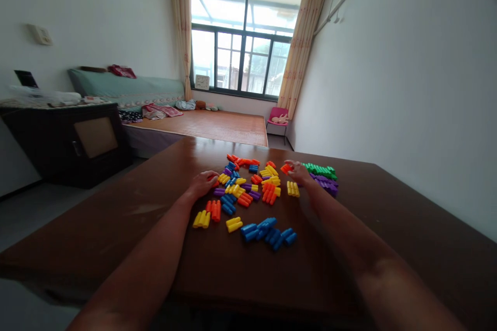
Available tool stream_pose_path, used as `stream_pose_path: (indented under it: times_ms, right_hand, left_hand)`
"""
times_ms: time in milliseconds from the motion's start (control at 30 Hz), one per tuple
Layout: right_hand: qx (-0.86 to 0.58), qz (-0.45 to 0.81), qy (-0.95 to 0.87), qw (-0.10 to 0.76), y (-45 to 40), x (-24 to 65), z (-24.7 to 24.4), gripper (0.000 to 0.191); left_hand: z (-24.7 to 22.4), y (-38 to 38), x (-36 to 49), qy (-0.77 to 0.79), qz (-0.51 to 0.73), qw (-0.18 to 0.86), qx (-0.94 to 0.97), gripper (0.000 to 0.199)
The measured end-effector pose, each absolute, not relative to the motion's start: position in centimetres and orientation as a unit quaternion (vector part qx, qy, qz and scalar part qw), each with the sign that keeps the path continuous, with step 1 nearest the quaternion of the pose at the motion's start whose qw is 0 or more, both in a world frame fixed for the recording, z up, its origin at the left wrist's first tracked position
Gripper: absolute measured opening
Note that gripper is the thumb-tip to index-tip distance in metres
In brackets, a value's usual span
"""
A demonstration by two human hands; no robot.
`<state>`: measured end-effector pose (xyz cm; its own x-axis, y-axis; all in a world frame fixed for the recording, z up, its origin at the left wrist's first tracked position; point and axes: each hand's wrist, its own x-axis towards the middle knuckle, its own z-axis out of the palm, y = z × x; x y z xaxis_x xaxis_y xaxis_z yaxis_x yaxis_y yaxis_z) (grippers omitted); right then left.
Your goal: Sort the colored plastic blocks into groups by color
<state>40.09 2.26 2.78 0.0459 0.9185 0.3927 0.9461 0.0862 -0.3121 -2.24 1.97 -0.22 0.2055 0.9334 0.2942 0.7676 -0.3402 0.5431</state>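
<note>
Brown table [240, 276]; multicoloured plastic pieces [235, 190] atop

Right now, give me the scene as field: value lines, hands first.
left hand: left edge of the mixed pieces, partly covering an orange piece
right hand: at another orange piece; grip unclear
mixed colors: orange, yellow, blue, purple
near group: blue pieces
right group: green pieces, with purple pieces nearer the camera
surface: brown table
background: bed, window, pink chair

Blocks [245, 199] lie on the table [388, 207]; a bed [217, 124] and chair [275, 113] stand behind it, a cabinet [58, 134] to its left.
</note>
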Motion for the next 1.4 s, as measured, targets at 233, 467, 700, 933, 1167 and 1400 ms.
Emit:
stream_pose_path:
  times_ms: [233, 467, 700, 933, 1167, 1400]
  right_hand:
    - [-0.679, 0.027, -0.636, 0.365, -6.9, 50.5, 3.9, 0.022]
    - [-0.754, 0.018, -0.574, 0.319, -13.8, 56.5, 0.0, 0.020]
    - [-0.697, 0.226, -0.593, 0.334, -15.0, 57.5, 0.5, 0.052]
    - [-0.659, 0.274, -0.621, 0.325, -15.4, 58.5, 0.6, 0.049]
    - [-0.644, 0.151, -0.609, 0.437, -13.0, 55.6, 0.1, 0.047]
    - [-0.636, 0.108, -0.663, 0.379, -12.3, 53.6, -0.6, 0.038]
  left_hand:
    - [-0.5, 2.7, -2.7, 0.550, 0.293, 0.150, 0.768, 0.045]
    - [0.6, 2.0, -2.4, 0.569, 0.281, 0.144, 0.759, 0.048]
    - [1.0, 1.6, -2.5, 0.568, 0.278, 0.134, 0.763, 0.051]
    - [1.1, 1.6, -2.6, 0.560, 0.276, 0.149, 0.767, 0.055]
    - [0.9, 1.8, -2.7, 0.559, 0.278, 0.149, 0.767, 0.057]
    - [0.9, 1.8, -2.6, 0.565, 0.275, 0.148, 0.764, 0.056]
